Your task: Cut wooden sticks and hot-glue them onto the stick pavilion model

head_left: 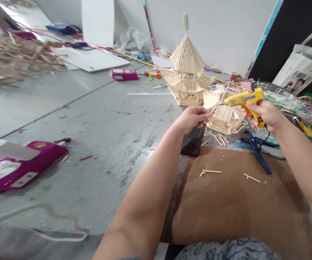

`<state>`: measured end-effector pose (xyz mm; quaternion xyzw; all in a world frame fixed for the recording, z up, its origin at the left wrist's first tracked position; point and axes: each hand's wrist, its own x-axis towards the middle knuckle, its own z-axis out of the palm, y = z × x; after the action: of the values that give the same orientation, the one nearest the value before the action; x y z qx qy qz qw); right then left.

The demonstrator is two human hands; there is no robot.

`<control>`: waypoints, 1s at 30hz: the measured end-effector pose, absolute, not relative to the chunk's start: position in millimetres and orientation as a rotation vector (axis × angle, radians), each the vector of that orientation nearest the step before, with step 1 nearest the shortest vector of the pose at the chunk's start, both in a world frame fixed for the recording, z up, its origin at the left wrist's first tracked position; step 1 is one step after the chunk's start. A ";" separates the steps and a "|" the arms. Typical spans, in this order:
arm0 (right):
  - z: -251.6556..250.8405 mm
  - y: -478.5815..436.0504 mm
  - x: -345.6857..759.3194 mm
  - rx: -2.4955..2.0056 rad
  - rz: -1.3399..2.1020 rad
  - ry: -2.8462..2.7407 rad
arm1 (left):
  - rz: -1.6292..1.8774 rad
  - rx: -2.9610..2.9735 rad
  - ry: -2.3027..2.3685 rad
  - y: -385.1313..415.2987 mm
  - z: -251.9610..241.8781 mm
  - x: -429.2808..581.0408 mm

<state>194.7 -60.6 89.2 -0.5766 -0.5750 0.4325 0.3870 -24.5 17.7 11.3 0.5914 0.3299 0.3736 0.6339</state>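
Observation:
My right hand [267,112] is wrapped round the handle of a yellow hot glue gun [244,98], whose nozzle points left. Pinched in my left hand [195,118] is a short wooden stick [213,109], its far end close to the nozzle. Just behind both hands sits a low, many-sided stick model [225,119], partly covered by the gun and my fingers. A taller pagoda-like stick model [188,68] with a pointed roof stands behind it to the left.
Brown paper [226,209] with a few stick pieces [211,171] covers the near table. Blue-handled cutters [259,151] lie at its right, a dark phone-like slab [192,141] at its left. Purple devices [125,74] rest on the left, a stick heap [17,61] farther back, and plastic-wrapped clutter at right.

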 end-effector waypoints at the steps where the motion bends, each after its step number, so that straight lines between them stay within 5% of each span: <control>1: 90.1 -62.5 195.4 -1.443 1.140 -1.448 | 0.863 1.353 0.742 17.7 11.1 -24.5; 30: 89.3 -61.1 194.7 -1.448 1.162 -1.397 | 0.840 1.331 0.697 17.1 10.9 -22.8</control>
<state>194.7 -61.1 89.3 -0.5717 -0.5518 0.4589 0.3977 -22.8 17.1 10.9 0.5865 0.3071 0.3701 0.6518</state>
